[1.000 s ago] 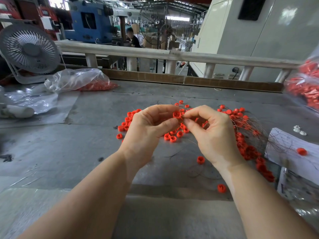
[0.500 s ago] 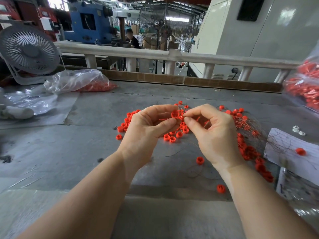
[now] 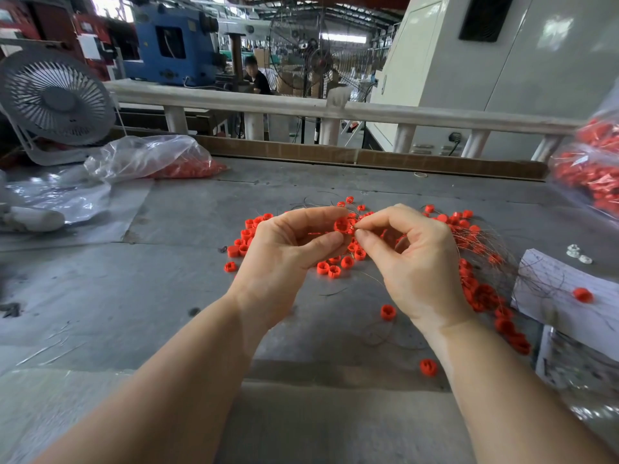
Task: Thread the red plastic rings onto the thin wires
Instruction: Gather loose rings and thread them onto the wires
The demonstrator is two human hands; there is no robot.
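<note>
Little has changed: the left hand still pinches one red ring, the right hand still pinches a thin wire (barely visible) at its hole; threading continues.

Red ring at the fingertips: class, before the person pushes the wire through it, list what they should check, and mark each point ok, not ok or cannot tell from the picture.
1. Left hand pinches the red ring between thumb and forefinger: ok.
2. Right hand has fingertips closed right beside the ring, as if pinching a wire end: ok, though the wire itself is too thin to make out there.
3. Wire tip lined up with the ring's hole: cannot tell.
4. More loose rings within reach on the table: ok.
5. Spare wires lie close to the right hand: ok.
6. Wires free of tangles: cannot tell.
</note>
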